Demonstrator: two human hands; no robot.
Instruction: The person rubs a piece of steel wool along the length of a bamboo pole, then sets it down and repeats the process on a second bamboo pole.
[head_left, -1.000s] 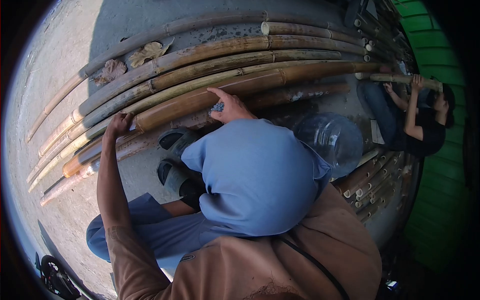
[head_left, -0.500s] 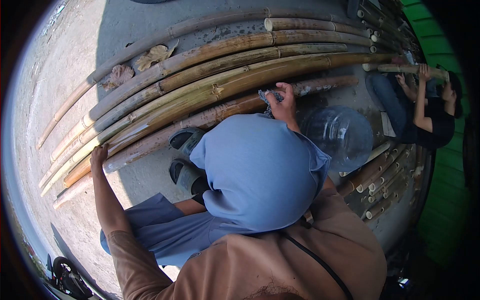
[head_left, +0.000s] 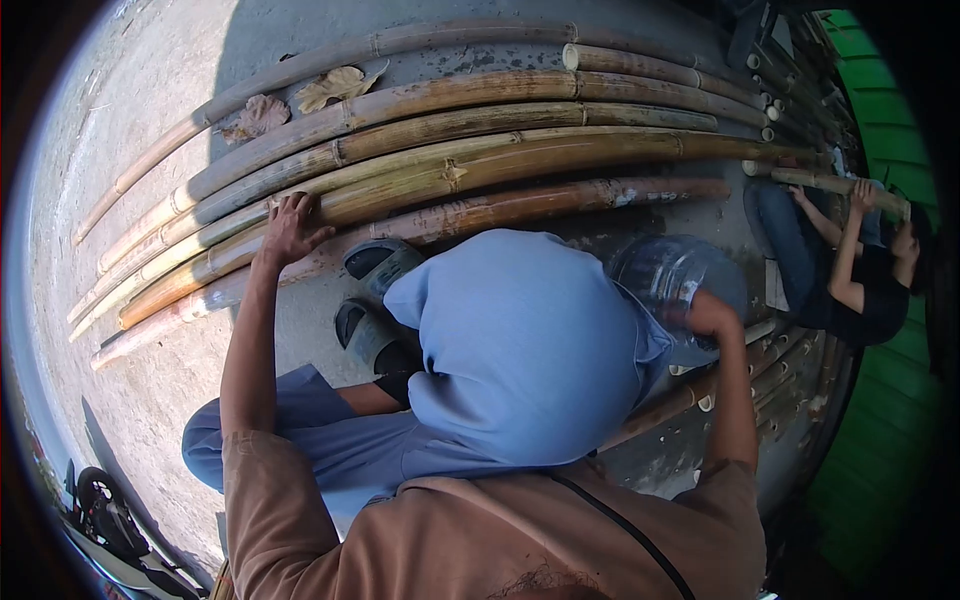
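My left hand (head_left: 291,228) lies over a thick yellow-brown bamboo pole (head_left: 450,176), fingers curled across its far side and thumb at the near side. Beside that pole runs a reddish-brown bamboo pole (head_left: 520,208), nearest my feet. My right hand (head_left: 708,312) reaches into a clear plastic container (head_left: 655,255) on the ground to my right. Its fingers are hidden by the wrist and the container wall, so I cannot see what they hold. The grey scrubbing pad from earlier is out of sight.
More bamboo poles (head_left: 440,100) lie side by side beyond, with dry leaves (head_left: 335,88) among them. Cut bamboo pieces (head_left: 665,400) lie beside the container. At right, another person (head_left: 850,265) handles a bamboo piece. My sandals (head_left: 375,335) stand close to the poles.
My right hand has left the reddish-brown pole, where it held a grey scrubbing pad, and gone into the container. My left hand has shifted right along the poles.
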